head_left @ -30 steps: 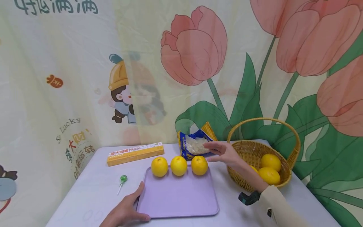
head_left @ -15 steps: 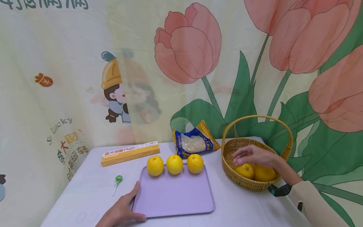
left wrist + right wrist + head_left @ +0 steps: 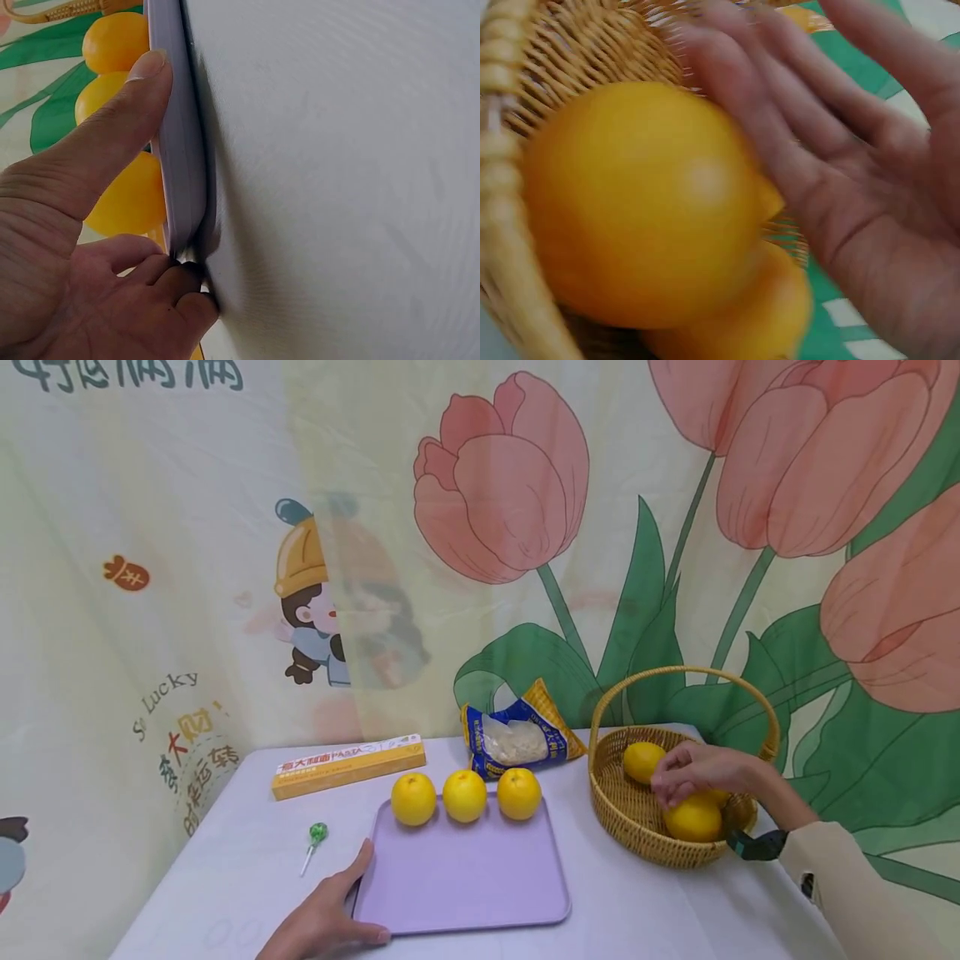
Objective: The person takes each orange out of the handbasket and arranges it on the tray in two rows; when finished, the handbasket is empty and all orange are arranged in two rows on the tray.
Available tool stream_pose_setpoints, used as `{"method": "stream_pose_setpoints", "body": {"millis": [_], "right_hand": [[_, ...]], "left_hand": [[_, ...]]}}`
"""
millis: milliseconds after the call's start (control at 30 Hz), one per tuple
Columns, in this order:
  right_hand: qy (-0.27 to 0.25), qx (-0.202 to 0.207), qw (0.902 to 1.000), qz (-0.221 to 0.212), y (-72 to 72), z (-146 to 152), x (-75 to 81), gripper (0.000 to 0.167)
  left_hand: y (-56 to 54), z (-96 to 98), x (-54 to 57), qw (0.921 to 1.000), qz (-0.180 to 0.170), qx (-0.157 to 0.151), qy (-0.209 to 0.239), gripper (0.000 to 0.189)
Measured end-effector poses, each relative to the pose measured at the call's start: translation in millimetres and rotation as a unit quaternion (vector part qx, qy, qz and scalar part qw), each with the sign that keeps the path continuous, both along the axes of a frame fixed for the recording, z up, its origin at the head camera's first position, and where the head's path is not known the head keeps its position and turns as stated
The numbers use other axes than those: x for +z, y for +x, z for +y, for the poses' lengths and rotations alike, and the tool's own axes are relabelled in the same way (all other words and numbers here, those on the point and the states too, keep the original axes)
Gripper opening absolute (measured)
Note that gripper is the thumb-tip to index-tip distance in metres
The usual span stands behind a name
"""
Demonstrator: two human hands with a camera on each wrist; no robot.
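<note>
My left hand (image 3: 326, 906) grips the near left corner of a lilac tray (image 3: 465, 881). In the left wrist view the thumb (image 3: 112, 124) lies along the tray's side, and the other fingers curl at its corner. Three yellow-orange oranges (image 3: 465, 796) stand in a row along the tray's far edge. My right hand (image 3: 697, 774) is over the wicker basket (image 3: 633, 835), beside the oranges in it. The right wrist view shows its fingers fairly straight, alongside a large orange (image 3: 641, 202), with nothing gripped. Another orange (image 3: 643, 762) lies at the basket's far left.
A yellow pasta box (image 3: 348, 767) lies at the back left. Behind the tray sits a blue and yellow pasta bag (image 3: 517, 739). A green lollipop (image 3: 318, 835) lies left of the tray. The basket's tall handle (image 3: 682, 670) arches above it.
My right hand has moved from beside the row's right-hand orange into the basket. An orange there now shows further to the far left. The left hand stays at the tray.
</note>
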State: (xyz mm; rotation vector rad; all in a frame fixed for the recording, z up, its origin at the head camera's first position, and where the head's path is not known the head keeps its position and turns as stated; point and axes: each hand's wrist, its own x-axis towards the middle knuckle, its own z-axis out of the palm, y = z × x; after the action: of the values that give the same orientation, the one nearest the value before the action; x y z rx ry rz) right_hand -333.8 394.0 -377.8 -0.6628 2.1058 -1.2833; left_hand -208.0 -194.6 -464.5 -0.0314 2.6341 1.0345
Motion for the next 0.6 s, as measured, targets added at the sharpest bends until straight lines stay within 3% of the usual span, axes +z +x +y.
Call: {"method": "stream_pose_setpoints", "body": {"millis": [100, 167, 233, 433, 600], "right_hand": [[0.005, -0.067, 0.9946, 0.079, -2.3, -5.4, -7.9, 0.031], [0.023, -0.12, 0.9835, 0.133, -7.7, -13.6, -7.3, 0.031], [0.032, -0.163, 0.9732, 0.159, -12.4, -21.0, -3.1, 0.032], [0.041, -0.258, 0.9534, 0.15, -25.1, -33.3, 12.4, 0.04], [0.097, -0.305, 0.9353, 0.15, -30.8, -27.6, 6.7, 0.044]], "left_hand": [[0.9, 0.7, -1.8, 0.9999, 0.006, -0.008, -0.001, 0.139], [0.7, -0.3, -2.3, 1.0, 0.004, -0.006, -0.001, 0.139], [0.3, -0.9, -2.5, 1.0, 0.003, -0.005, 0.002, 0.138], [0.5, -1.0, -1.5, 1.0, 0.001, 0.001, 0.005, 0.137], [-0.3, 0.0, -3.1, 0.9999, -0.005, 0.003, 0.015, 0.136]]}}
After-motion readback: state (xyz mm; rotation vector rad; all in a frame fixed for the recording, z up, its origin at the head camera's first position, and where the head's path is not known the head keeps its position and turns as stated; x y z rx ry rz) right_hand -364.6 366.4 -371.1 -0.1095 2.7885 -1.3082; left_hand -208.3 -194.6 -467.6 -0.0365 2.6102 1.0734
